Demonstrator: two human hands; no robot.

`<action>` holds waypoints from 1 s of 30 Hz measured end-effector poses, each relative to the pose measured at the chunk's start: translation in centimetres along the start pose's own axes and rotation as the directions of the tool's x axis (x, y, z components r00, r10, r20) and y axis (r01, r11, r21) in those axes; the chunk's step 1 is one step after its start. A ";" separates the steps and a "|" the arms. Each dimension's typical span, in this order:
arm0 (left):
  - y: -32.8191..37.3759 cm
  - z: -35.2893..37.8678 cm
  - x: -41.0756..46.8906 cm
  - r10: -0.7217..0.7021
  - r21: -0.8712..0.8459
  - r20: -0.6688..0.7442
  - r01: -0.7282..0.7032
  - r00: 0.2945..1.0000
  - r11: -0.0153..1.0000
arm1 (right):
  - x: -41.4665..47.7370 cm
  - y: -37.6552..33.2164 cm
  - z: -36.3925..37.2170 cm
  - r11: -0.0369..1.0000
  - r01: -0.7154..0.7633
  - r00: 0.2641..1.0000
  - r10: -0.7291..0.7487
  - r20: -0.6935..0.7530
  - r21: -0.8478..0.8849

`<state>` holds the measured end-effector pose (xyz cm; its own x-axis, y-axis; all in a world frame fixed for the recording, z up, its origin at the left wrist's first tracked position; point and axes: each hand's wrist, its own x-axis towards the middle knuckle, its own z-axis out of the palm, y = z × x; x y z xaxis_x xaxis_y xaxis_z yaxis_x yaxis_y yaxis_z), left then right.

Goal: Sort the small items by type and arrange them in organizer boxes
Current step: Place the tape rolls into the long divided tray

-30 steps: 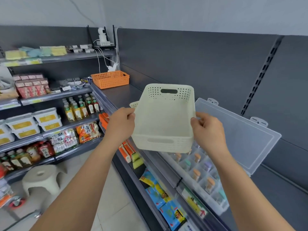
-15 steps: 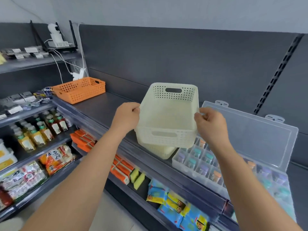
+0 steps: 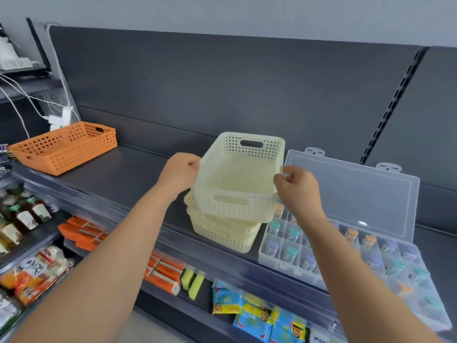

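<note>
An empty cream perforated basket [image 3: 237, 179] hangs at mid-frame. My left hand [image 3: 179, 173] grips its left rim and my right hand [image 3: 295, 185] pinches its right rim. It sits partly nested in a second cream basket [image 3: 223, 233] that stands on the dark shelf [image 3: 118, 174]. To the right lies a clear compartment organizer box [image 3: 279, 262] with its lid [image 3: 351, 194] open; small capped vials in purple, teal and orange fill its cells.
An orange perforated basket [image 3: 65, 147] stands at the shelf's far left. White cables and a plug [image 3: 58, 118] hang behind it. Lower shelves hold bottles [image 3: 23, 216], orange packs [image 3: 81, 233], sponges and snack bags [image 3: 257, 315]. A dark back panel rises behind.
The held cream basket has come down from above the shelf edge into the second basket on the shelf. The view has swung right, so the orange basket now sits further left.
</note>
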<state>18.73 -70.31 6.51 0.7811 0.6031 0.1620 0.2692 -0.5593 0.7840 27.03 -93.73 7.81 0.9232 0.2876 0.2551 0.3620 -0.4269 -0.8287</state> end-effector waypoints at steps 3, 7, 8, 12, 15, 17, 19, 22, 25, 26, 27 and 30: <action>-0.7 0.4 1.6 -0.007 0.024 0.027 0.006 1.000 1.000 | 0.6 0.3 0.8 1.000 -0.006 1.000 0.006 0.009 0.004; -1.8 0.6 3.0 0.003 0.054 0.082 -0.008 0.997 0.999 | 0.8 0.3 1.6 1.000 -0.028 0.999 0.027 0.023 0.008; -2.1 0.5 3.2 0.001 0.068 0.098 -0.008 0.995 0.998 | 0.7 0.3 1.8 0.999 -0.032 0.999 0.032 0.032 0.007; -3.4 0.4 4.4 0.003 0.096 0.142 -0.017 0.990 0.995 | 0.5 0.3 2.9 0.996 -0.090 0.995 0.089 0.035 0.021; -3.6 0.6 5.1 0.018 0.144 0.178 -0.045 0.984 0.989 | 0.3 0.8 4.1 0.990 -0.144 0.990 0.144 0.012 0.000; -3.8 0.9 5.2 0.032 0.190 0.188 -0.068 0.982 0.979 | 0.0 1.2 5.1 0.983 -0.178 0.984 0.178 -0.004 -0.052; -4.3 0.8 5.1 0.055 0.202 0.219 -0.100 0.974 0.974 | -0.5 1.5 6.1 0.973 -0.212 0.977 0.211 -0.020 -0.094; -4.8 0.4 4.5 0.055 0.154 0.290 -0.103 0.956 0.983 | -1.3 1.9 7.4 0.954 -0.269 0.962 0.260 -0.077 -0.133; -5.7 0.5 4.4 0.067 0.070 0.285 -0.091 0.956 0.993 | -1.9 1.8 8.4 0.952 -0.283 0.951 0.262 -0.163 -0.115; -5.9 0.6 4.3 0.056 0.030 0.311 -0.069 0.949 0.997 | -2.0 1.7 8.6 0.951 -0.296 0.946 0.280 -0.161 -0.089; -6.3 0.8 4.2 0.029 -0.052 0.361 -0.011 0.932 0.999 | -2.1 1.4 8.8 0.943 -0.330 0.938 0.325 -0.124 -0.026; -6.5 1.0 3.4 -0.037 -0.325 0.523 0.239 0.852 0.915 | -2.4 0.5 9.5 0.860 -0.467 0.883 0.466 0.059 0.207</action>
<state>20.16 -65.18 1.39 0.9498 0.2369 -0.2042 0.2501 -0.1830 0.9508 23.82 -86.53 2.05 0.9760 0.1059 -0.1901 -0.1469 -0.3236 -0.9347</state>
